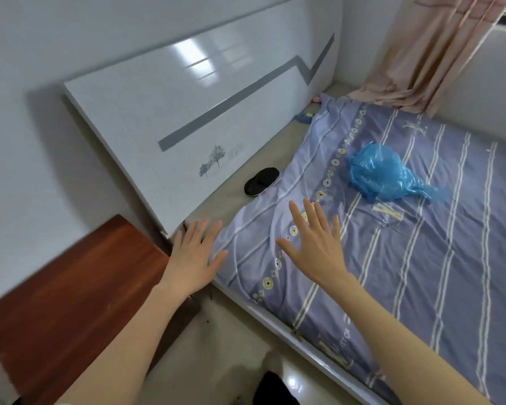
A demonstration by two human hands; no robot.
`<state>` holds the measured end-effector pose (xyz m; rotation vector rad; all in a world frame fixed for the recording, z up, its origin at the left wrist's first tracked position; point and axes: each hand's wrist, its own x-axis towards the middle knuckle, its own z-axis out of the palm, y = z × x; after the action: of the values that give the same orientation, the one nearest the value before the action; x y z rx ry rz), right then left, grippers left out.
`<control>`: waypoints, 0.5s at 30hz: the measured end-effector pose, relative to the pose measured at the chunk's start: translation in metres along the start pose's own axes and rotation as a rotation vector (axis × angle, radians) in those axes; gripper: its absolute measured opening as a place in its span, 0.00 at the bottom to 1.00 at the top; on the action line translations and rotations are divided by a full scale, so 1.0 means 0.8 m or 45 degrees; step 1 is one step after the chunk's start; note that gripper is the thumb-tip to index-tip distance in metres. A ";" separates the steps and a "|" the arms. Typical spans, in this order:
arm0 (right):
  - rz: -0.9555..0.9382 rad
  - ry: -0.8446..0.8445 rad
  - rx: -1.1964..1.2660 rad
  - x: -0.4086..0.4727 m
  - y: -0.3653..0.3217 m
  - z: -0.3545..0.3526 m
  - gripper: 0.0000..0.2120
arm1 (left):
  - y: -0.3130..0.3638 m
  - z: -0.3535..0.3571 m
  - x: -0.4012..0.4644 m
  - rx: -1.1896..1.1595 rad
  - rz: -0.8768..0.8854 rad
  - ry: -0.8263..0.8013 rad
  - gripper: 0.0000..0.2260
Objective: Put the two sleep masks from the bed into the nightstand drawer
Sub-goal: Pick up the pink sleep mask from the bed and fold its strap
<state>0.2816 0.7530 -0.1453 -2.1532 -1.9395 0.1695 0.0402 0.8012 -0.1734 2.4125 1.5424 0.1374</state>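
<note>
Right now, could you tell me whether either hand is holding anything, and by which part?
Nothing is held. The left hand and right hand are both open and empty; the black sleep mask lies untouched by the headboard.

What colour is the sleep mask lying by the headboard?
Black; the sleep mask shows clearly in the head view.

A glossy white lacquered headboard [164, 118] mirrors window light, a matt grey stripe running across its smooth panel. The nightstand [70, 285] top shows reddish-brown wood with a smooth, low-sheen finish. A soft woven cotton-like quilt [406, 258], lavender with pale stripes and printed flowers, lies creased across the bed. On it sits a crumpled blue plastic bag [377, 173], thin, translucent and shiny. A black sleep mask [261, 177] of matt fabric rests by the headboard. Thin pink cloth curtains [430, 54] hang in folds.
</note>
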 end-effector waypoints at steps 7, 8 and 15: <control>0.060 -0.175 0.004 0.129 0.065 0.083 0.34 | -0.022 0.067 0.146 -0.032 -0.026 -0.178 0.28; 0.072 -0.212 0.008 0.148 0.076 0.098 0.34 | -0.026 0.078 0.169 -0.049 -0.034 -0.208 0.28; 0.159 -0.388 0.031 0.275 0.153 0.228 0.33 | -0.051 0.178 0.330 -0.101 -0.098 -0.374 0.26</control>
<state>0.3804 0.9779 -0.3360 -2.3467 -1.9394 0.5710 0.1492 1.0297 -0.3386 2.1925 1.4619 -0.1611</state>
